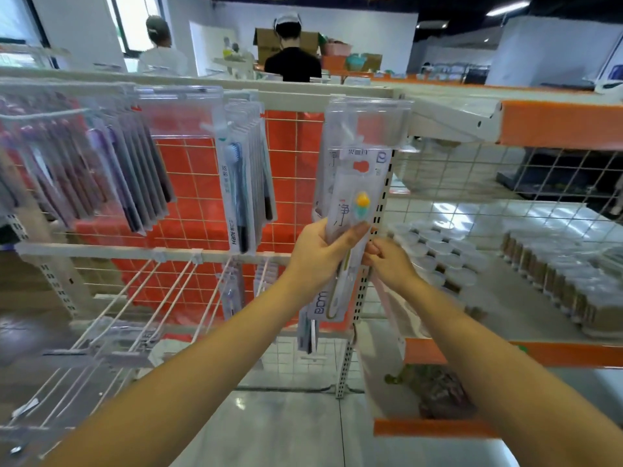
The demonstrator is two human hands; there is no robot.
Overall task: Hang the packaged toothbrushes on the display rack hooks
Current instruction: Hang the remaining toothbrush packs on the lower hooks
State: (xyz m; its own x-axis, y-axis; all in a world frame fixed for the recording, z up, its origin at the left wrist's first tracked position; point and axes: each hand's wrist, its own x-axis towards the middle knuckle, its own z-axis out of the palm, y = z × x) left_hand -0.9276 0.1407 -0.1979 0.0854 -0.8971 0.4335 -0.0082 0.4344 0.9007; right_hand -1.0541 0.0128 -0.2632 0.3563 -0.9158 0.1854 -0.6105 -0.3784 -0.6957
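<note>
- My left hand (318,254) grips the toothbrush pack (350,230) around its middle, thumb laid across the front and fingers curled behind; it sits just right of centre in the frame.
- My right hand (387,261) pinches the pack's right edge, fingertips closed on it, touching the pack just below my left thumb.
- The pack is a long, flat, glossy plastic sleeve over a printed card, upright with a slight tilt; a toothbrush with a yellow and teal head shows through the front.
- Its top reaches up to the clear plastic label holder (369,121) at the end of a hook at upper centre-right. I cannot tell whether the hang hole is already on the hook; I judge this pack is at the point of being threaded on or settled.
- More flat packs appear to sit behind it, though how many is unclear.
- Done so far, by the look of it: a row of blue packs (246,176) hangs at centre, and dark purple packs (101,176) fan out at upper left.
- Left to do: the thin white wire hooks (141,298) at lower left look mostly bare.
- Behind everything is a white wire grid (202,183) over an orange-red back panel.
</note>
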